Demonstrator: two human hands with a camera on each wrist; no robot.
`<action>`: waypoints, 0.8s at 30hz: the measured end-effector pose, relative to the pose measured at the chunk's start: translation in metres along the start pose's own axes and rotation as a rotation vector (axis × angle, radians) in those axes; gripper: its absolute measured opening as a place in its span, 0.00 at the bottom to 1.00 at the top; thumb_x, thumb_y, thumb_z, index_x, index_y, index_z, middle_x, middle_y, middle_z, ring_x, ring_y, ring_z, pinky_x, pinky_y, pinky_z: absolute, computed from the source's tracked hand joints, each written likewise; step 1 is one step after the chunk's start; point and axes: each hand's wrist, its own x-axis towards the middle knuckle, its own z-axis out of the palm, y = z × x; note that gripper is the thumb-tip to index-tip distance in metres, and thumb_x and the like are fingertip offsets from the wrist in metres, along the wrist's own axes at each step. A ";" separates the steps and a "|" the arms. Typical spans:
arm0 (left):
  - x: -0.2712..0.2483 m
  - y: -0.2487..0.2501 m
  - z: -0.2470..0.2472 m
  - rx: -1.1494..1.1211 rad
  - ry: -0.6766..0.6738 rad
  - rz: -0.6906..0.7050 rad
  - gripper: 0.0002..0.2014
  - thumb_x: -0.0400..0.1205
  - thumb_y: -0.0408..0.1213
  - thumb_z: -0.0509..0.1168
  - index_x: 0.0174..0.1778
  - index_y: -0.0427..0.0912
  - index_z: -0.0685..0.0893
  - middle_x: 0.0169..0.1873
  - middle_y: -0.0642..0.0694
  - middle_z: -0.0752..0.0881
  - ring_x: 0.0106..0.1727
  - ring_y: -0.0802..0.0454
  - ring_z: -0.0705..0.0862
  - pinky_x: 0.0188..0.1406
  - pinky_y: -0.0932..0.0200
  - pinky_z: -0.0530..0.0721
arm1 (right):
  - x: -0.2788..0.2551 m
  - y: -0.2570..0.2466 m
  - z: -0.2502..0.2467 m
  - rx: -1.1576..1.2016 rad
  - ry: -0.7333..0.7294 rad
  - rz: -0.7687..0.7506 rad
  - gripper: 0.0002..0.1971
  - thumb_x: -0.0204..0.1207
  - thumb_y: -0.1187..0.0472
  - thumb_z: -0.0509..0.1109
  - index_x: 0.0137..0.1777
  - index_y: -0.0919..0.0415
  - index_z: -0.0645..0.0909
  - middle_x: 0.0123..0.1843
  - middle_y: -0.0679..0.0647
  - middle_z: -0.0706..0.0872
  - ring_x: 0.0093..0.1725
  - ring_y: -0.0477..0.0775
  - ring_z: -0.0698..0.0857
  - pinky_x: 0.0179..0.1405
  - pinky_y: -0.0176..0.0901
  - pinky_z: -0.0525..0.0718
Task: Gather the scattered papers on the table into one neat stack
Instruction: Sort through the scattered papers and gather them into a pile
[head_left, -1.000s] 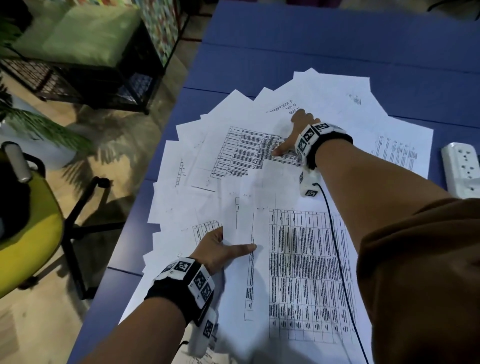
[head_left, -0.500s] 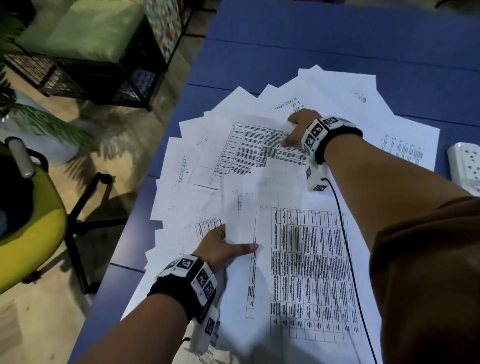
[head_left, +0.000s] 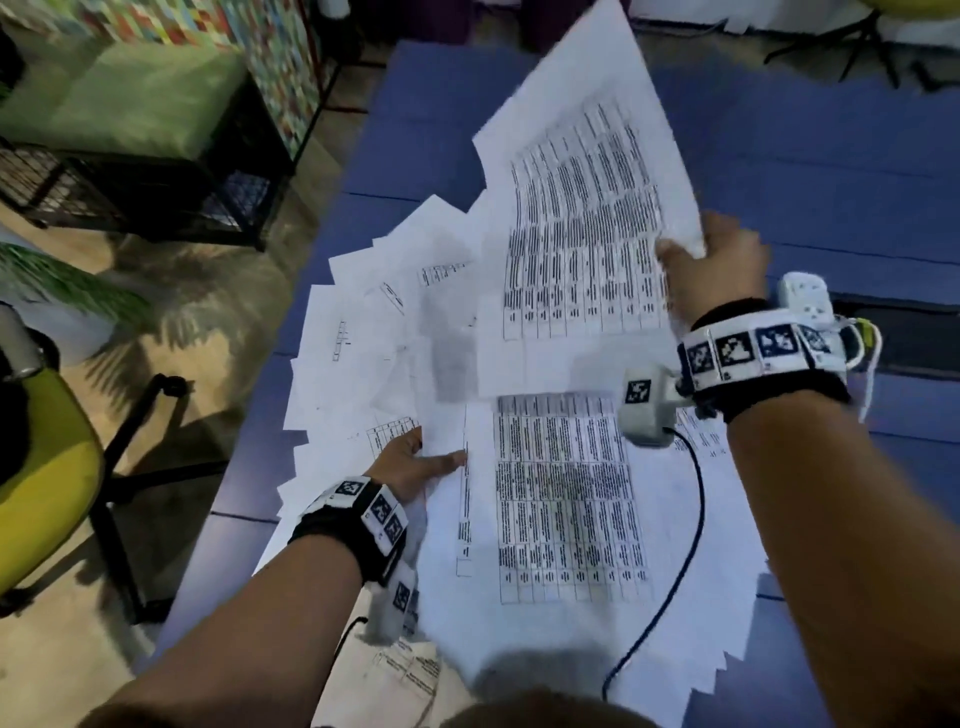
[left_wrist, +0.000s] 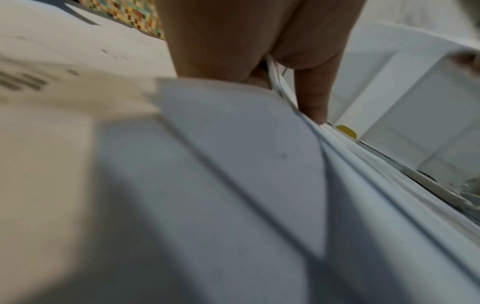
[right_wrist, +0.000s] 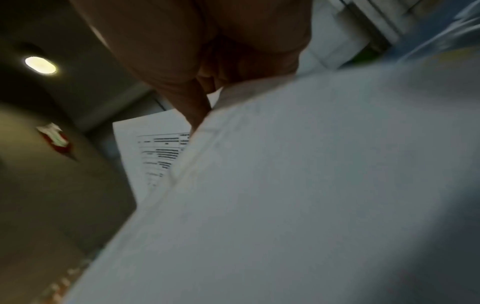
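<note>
**deskwatcher:** White printed papers (head_left: 395, 332) are lying fanned out all over the blue surface (head_left: 810, 171), overlapping each other, mostly toward its left edge and the near side. Some are sticking out past the left edge.

**paperpusher22:** What are the hands doing though?

**deskwatcher:** The right hand (head_left: 719, 262) is gripping a lifted sheet (head_left: 582, 208) by its right edge, fingers curled round it. That sheet is covered in a printed table and is tilting up off the pile, its far corner reaching toward the back of the surface. The right wrist view is showing the thumb (right_wrist: 197, 111) pressing against the paper, but it's blurry.

**paperpusher22:** And the left one?

**deskwatcher:** The left hand (head_left: 410, 460) is resting flat on the spread, fingers straight and spread a bit, thumb pointing right toward another table sheet (head_left: 566, 499) lying flat near the person. In the left wrist view a fingertip (left_wrist: 315, 111) is touching the sheet edges. Not pinching anything as far as I can tell.

**paperpusher22:** Anything else around?

**deskwatcher:** A white power strip (head_left: 805, 296) is peeking out just behind the right wrist. A black cable (head_left: 691, 525) is trailing from the right wrist camera across the near papers. Off to the left, a yellow chair (head_left: 41, 467) is sitting on the floor, and a green cushion (head_left: 140, 98) is lying on a dark wire rack.
</note>
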 end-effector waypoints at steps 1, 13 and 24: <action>-0.001 -0.001 0.000 0.042 -0.005 0.014 0.35 0.66 0.38 0.83 0.67 0.32 0.81 0.65 0.42 0.85 0.64 0.46 0.85 0.75 0.44 0.74 | -0.016 0.023 0.002 -0.002 -0.054 0.083 0.22 0.72 0.51 0.72 0.60 0.67 0.82 0.59 0.65 0.86 0.59 0.64 0.84 0.60 0.53 0.82; -0.026 -0.011 0.018 0.372 0.238 0.254 0.27 0.85 0.48 0.64 0.75 0.37 0.70 0.68 0.42 0.78 0.73 0.44 0.75 0.65 0.55 0.73 | -0.175 0.121 0.029 -0.472 -0.381 0.274 0.23 0.74 0.46 0.72 0.67 0.49 0.73 0.70 0.54 0.68 0.69 0.60 0.68 0.59 0.57 0.77; -0.046 -0.006 0.037 0.639 0.287 0.394 0.15 0.80 0.39 0.72 0.60 0.40 0.80 0.53 0.49 0.83 0.53 0.48 0.83 0.52 0.61 0.80 | -0.178 0.132 0.028 -0.319 -0.343 0.311 0.40 0.66 0.44 0.78 0.75 0.56 0.67 0.70 0.60 0.70 0.70 0.62 0.72 0.69 0.50 0.72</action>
